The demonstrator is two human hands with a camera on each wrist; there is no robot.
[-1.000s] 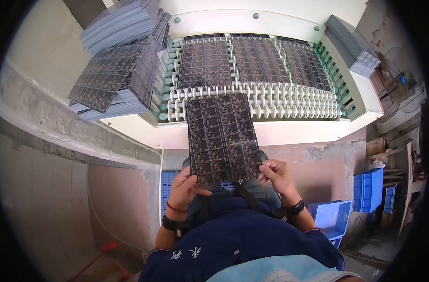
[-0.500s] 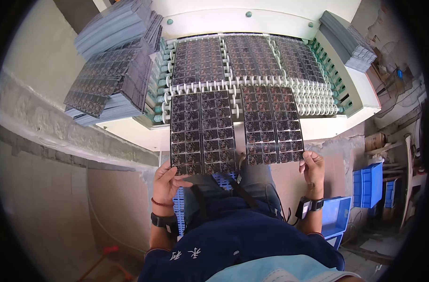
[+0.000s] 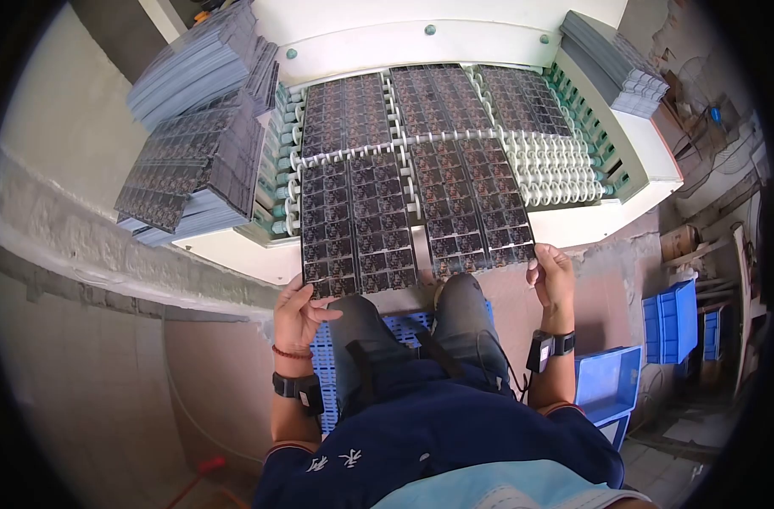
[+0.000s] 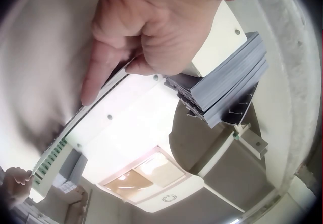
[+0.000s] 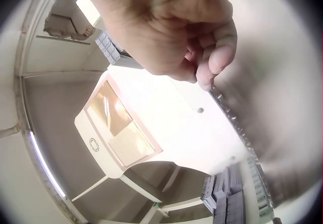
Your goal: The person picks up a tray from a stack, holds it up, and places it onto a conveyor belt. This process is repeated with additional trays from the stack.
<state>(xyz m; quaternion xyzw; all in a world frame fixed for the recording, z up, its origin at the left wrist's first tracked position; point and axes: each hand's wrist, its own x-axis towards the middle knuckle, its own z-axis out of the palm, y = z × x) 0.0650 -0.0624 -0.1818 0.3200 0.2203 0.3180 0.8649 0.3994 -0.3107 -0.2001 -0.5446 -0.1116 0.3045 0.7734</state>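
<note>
Two dark printed circuit board panels lie side by side, their far parts over the white rollers (image 3: 556,170) of a conveyor. My left hand (image 3: 298,318) pinches the near left corner of the left panel (image 3: 357,225), thumb on top and a finger stretched out below. At the near right corner of the right panel (image 3: 472,204), my right hand (image 3: 555,276) pinches the edge between thumb and curled fingers. A narrow gap separates the panels, and their near ends overhang the machine's front edge. In the right wrist view the panel edge (image 5: 229,114) shows edge-on beside the fingertips.
Further along the rollers lie three more panels (image 3: 442,100) in a row. Stacks of panels stand on the machine's left side (image 3: 200,170) and right side (image 3: 616,64). Blue crates (image 3: 607,382) sit low on the right, and a concrete ledge (image 3: 107,246) runs along the left.
One panel-sized bundle held in both hands has become two panels spread apart, the right one carried rightward. Both panels have since moved forward, further over the rollers.
</note>
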